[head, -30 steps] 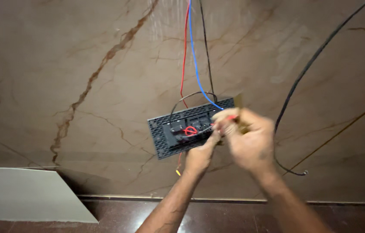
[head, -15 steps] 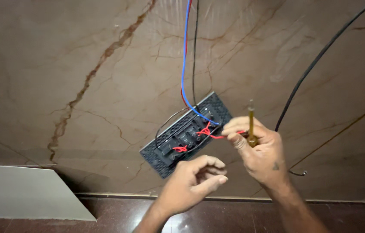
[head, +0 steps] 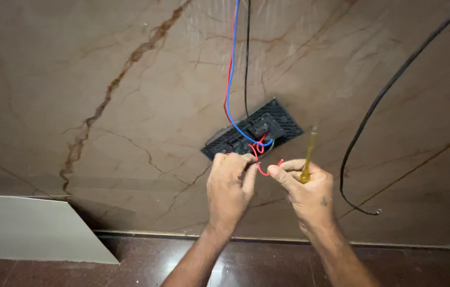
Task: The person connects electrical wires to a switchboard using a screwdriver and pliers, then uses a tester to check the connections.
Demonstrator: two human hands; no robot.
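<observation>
At the far left, a pale off-white board (head: 28, 228) leans at the foot of the brown veined marble wall (head: 103, 79), just above the dark reddish floor (head: 267, 266). A rust-coloured vein runs slantwise up the marble from lower left toward the top centre.

Moving right, the left hand (head: 230, 186) is raised to the wall with its fingers curled closed, pinching one end of a short red wire (head: 259, 165) right at the lower edge of a black switch plate (head: 254, 133). The plate hangs tilted against the marble with its ribbed back side out. A blue wire (head: 230, 79), a second red wire beside it and a black wire (head: 247, 58) come down from the top edge and run into the plate.

The red wire loops across the small gap to the right hand (head: 307, 194), whose thumb and forefinger pinch its other end. That same hand also grips a yellow-handled screwdriver (head: 308, 159), shaft pointing up.

Further right, a thick black cable (head: 379, 106) sweeps down from the top right corner, its free end curling near the right wrist, untouched.
</observation>
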